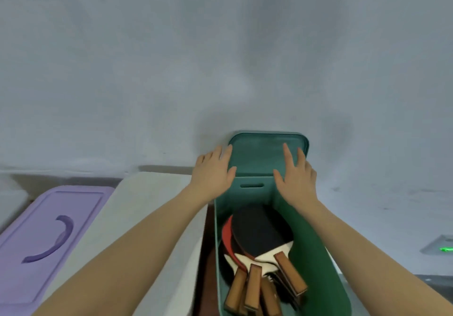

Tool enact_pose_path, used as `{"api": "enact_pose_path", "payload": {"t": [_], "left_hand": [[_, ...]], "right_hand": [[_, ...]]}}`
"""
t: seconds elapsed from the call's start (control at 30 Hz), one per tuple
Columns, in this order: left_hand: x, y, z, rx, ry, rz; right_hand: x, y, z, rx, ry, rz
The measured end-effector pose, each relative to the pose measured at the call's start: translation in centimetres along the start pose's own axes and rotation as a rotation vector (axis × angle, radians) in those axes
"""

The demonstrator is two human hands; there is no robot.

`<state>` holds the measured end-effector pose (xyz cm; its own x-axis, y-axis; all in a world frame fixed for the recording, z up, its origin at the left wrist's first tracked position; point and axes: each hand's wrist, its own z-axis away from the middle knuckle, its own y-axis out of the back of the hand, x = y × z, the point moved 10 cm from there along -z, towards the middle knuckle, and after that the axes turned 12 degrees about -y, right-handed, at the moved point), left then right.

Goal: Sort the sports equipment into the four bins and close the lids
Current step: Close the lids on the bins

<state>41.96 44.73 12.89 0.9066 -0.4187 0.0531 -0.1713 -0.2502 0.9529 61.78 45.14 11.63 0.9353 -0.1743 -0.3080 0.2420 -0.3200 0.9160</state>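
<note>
Fingers of the left hand (212, 168) lie straight and slightly spread along the left edge of the green lid (266, 155), the thumb pointing toward the lid's lower edge; whether they curl behind the edge cannot be told. Fingers of the right hand (296, 175) are likewise straight and spread, resting flat on the lid's right part, the thumb set apart toward the middle. Neither hand curls round anything.

The lid stands upright against the pale wall (220, 58), just behind the far end of the green bin (316, 254), which is open. A slot handle shows in the bin's far wall, between the two hands. Inside the bin lie several paddles (259, 237), stacked with blades toward the far end and wooden handles toward the near end; the top one shows a black face, and a red face shows beneath it.

To the left of the green bin, close beside it, stands a white bin (137, 207) with its lid on. Further left is a purple bin (49, 229), its lid shut, with a curved handle on top.

At the right edge, a grey device (441, 245) shows a green light.
</note>
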Motion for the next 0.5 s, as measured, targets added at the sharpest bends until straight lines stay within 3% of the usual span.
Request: {"api": "enact_pose_path", "payload": {"t": [0.23,0.5], "left_hand": [[1.6,-1.5,-4.1,0.023,0.143,0.078],[0.4,-3.2,-4.3,0.043,0.264,0.467]], "right_hand": [[3.5,-1.2,-4.3,-0.061,-0.04,-0.222],[3.3,-1.3,-4.8,-0.091,-0.003,-0.515]]}}
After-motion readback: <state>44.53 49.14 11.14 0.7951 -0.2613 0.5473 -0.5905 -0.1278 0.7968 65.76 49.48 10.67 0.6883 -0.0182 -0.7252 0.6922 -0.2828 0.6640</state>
